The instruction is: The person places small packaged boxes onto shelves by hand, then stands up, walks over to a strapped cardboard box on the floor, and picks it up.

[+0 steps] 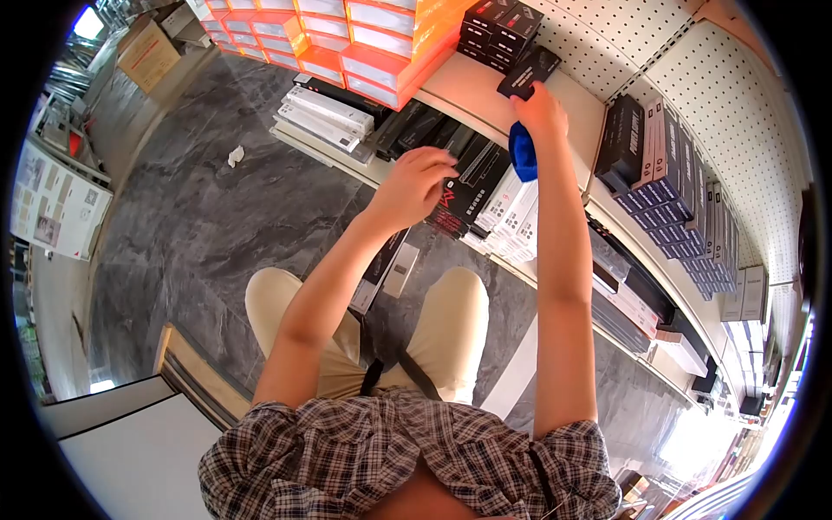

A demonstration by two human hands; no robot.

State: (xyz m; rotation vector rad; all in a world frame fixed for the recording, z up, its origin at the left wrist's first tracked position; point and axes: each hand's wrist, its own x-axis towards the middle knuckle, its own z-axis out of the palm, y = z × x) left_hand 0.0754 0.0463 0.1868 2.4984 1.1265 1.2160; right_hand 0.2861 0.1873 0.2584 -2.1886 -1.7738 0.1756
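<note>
Stacked black boxes top the shelf; one loose box meets the right hand, grip unclear, above blue cloth. The left hand hovers empty, half-curled.

You are in what appears to be a shop. Tiered shelving with a white perforated back panel curves along your right, stacked with rows of matching boxes. Ahead rise orange-edged bins; below spreads dark, marble-patterned floor.
</note>
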